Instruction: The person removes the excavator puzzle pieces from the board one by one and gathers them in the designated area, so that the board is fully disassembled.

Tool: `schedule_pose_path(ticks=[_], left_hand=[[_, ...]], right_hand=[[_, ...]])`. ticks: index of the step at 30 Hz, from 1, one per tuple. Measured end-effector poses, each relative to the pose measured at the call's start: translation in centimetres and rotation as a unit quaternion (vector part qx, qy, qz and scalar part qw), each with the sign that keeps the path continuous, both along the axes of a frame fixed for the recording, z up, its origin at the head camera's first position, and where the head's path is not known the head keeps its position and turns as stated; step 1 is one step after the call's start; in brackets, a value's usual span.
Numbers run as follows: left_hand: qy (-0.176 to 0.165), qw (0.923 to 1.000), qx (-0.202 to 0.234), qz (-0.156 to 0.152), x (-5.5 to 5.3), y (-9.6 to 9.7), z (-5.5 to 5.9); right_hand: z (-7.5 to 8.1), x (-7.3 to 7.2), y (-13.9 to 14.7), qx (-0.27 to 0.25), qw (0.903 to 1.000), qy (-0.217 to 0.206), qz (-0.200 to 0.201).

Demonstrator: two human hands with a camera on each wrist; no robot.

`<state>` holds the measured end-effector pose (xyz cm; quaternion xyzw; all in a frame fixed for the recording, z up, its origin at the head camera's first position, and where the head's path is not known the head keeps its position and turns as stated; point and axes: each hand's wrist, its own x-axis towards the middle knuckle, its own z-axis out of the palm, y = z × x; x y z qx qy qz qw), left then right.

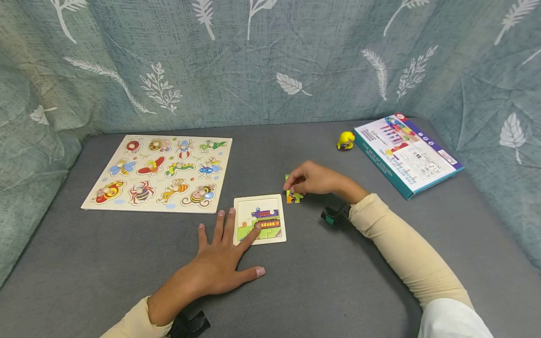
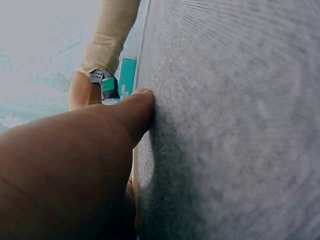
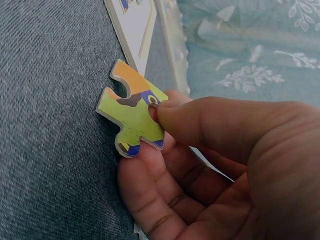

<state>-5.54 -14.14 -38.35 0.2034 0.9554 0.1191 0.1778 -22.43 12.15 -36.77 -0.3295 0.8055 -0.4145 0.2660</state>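
My right hand (image 1: pixel 318 178) pinches a jigsaw puzzle piece (image 3: pixel 136 111) between thumb and fingers, just right of a small wooden puzzle tray (image 1: pixel 258 200). The piece is mostly light green with orange, brown and dark blue parts. Fingers cover some of it in the head view. My left hand (image 1: pixel 217 267) lies with fingers spread at the tray's lower left corner, its index fingertip over the joined puzzle pieces (image 1: pixel 268 223). Those fill the right and lower parts of the recess, while its upper left shows bare board. The left thumb (image 2: pixel 137 107) extends over the grey table.
A large insect puzzle board (image 1: pixel 158 171) lies at the left. Toward the back right are a small yellow toy (image 1: pixel 346 140) and a flat teal-sided box (image 1: pixel 410 155). A leaf-patterned curtain (image 1: pixel 236 70) hangs along the table's back edge.
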Motion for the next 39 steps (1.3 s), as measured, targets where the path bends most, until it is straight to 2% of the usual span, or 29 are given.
schedule_pose_path(ticks=[11, 29, 35, 39], left_hand=[[0.0, 1.0, 0.002, 0.002, 0.06, 0.0, -0.03], [-0.001, 1.0, -0.004, 0.0, 0.02, 0.04, 0.0], [0.017, 0.9997, -0.015, -0.003, 0.11, 0.17, 0.06], [0.031, 0.9995, -0.003, -0.005, 0.2, 0.29, 0.02]], right_hand=[[0.08, -0.08, 0.16, 0.015, 0.9998, 0.01, 0.009], [0.51, 0.16, 0.44, -0.004, 1.0, 0.007, -0.002], [0.52, 0.26, 0.51, -0.009, 0.9999, 0.011, -0.004], [0.52, 0.23, 0.72, -0.009, 0.9998, 0.014, -0.009]])
